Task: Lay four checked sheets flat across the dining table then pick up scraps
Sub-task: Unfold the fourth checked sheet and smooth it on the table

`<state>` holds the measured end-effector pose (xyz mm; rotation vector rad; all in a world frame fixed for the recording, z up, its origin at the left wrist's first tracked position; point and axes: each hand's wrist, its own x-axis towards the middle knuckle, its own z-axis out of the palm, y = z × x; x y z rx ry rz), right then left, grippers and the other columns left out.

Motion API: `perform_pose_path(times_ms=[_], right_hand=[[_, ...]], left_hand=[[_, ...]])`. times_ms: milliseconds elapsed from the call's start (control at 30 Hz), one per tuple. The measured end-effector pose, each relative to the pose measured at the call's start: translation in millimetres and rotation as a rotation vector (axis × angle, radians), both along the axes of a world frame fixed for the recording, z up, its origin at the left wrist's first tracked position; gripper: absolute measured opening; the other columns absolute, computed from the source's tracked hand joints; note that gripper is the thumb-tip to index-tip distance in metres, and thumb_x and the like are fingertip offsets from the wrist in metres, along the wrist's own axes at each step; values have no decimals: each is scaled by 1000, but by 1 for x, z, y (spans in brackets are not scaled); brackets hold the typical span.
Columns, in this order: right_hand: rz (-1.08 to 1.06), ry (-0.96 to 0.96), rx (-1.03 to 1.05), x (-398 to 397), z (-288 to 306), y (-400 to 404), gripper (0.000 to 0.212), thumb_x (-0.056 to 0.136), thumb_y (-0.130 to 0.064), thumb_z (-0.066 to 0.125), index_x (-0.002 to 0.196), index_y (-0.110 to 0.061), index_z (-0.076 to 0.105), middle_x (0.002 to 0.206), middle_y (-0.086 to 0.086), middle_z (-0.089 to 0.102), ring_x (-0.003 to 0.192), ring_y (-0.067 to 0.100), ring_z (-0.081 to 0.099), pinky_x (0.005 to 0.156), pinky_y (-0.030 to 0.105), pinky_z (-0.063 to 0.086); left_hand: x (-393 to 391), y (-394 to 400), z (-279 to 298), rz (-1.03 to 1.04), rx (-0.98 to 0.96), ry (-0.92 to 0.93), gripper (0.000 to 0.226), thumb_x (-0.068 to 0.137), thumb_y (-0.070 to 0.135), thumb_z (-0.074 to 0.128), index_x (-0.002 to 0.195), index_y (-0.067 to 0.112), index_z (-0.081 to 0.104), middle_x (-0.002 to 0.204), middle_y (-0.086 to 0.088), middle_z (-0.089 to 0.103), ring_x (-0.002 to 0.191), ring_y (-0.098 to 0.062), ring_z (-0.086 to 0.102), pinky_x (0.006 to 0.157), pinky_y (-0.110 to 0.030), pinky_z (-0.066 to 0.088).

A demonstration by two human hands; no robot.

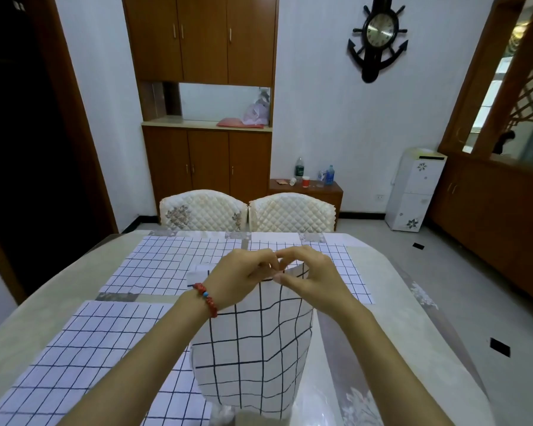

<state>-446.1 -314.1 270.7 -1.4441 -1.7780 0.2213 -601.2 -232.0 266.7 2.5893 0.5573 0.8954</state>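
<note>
I hold a white sheet with black checks [253, 348] upright above the near right part of the dining table [391, 305]; it hangs curled below my hands. My left hand [243, 276], with a red bead bracelet at the wrist, and my right hand [308, 273] both pinch its top edge, fingertips close together. Three checked sheets lie flat on the table: one at far left [166, 265], one at far right [348, 265] partly behind my hands, one at near left [83, 358]. A small pale scrap [199, 273] lies near the table's middle.
Two quilted white chairs [203, 210] [293, 212] stand at the table's far edge. Behind them are a brown cabinet [206, 161], a low stand with bottles [308, 187] and a white water dispenser [413, 189]. Tiled floor runs along the right.
</note>
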Motion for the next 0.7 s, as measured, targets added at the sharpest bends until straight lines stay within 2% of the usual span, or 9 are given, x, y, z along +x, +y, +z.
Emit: perform_pose_path(times_ms=[100, 167, 233, 300, 367, 500, 567, 633, 700], right_hand=[[-19, 57, -134, 9, -1, -2, 7, 77, -22, 72, 82, -22, 66, 68, -19, 57, 67, -5, 53, 63, 9, 40], [-59, 61, -160, 15, -5, -3, 20, 76, -23, 72, 62, -23, 58, 53, -15, 51, 56, 1, 46, 53, 13, 35], [-101, 67, -167, 19, -7, -4, 32, 76, -23, 72, 53, -28, 50, 48, -14, 48, 51, 3, 42, 50, 15, 31], [-123, 83, -152, 23, -5, -6, 35, 77, -21, 71, 52, -31, 49, 51, -11, 47, 50, 2, 43, 49, 14, 33], [-139, 98, -125, 30, 0, -9, 34, 78, -19, 71, 54, -33, 51, 55, -12, 50, 55, -3, 48, 52, 10, 36], [-192, 100, -76, 52, 8, -18, 21, 75, -17, 73, 60, -23, 61, 62, -7, 60, 63, -2, 51, 57, 8, 38], [-210, 101, -83, 62, 11, -22, 22, 75, -16, 73, 59, -23, 60, 60, -12, 59, 63, -2, 53, 57, 8, 38], [-228, 82, -110, 69, 12, -24, 25, 75, -17, 73, 57, -26, 58, 55, -15, 57, 60, 1, 53, 55, 11, 37], [-256, 26, -156, 71, 12, -25, 14, 76, -22, 72, 66, -23, 62, 67, -12, 58, 70, 9, 51, 61, 20, 37]], left_hand=[[-4, 3, 4, 48, 4, -21, 7, 81, 23, 52, 84, 25, 58, 74, -6, 69, 66, -17, 62, 63, -31, 55], [-6, 5, 6, 73, -14, -43, 11, 81, 23, 55, 84, 17, 63, 75, -7, 69, 69, -17, 62, 66, -30, 55], [-7, 7, 7, 90, -34, -37, 11, 82, 20, 61, 84, 11, 66, 73, -7, 67, 65, -11, 57, 63, -19, 49], [-9, 7, 9, 105, -69, -16, 13, 80, 21, 67, 84, 9, 67, 69, -2, 64, 62, -3, 53, 59, -8, 40], [-14, 10, 10, 128, -127, 22, 17, 76, 23, 70, 83, 7, 68, 65, 7, 58, 69, 4, 53, 59, -7, 40], [-29, 20, 10, 173, -253, 48, 17, 75, 19, 71, 75, 2, 69, 69, -13, 66, 67, -12, 54, 58, -14, 40], [-35, 21, 11, 154, -319, 31, 7, 76, 15, 70, 70, 11, 70, 70, -10, 67, 69, -11, 57, 59, -15, 44], [-37, 20, 12, 139, -390, -9, 13, 77, 12, 69, 68, 21, 68, 68, 0, 66, 66, -2, 59, 60, -13, 47], [-33, 16, 13, 146, -479, -85, 11, 77, 11, 69, 69, 18, 68, 69, 0, 65, 62, 0, 59, 60, -14, 49]])
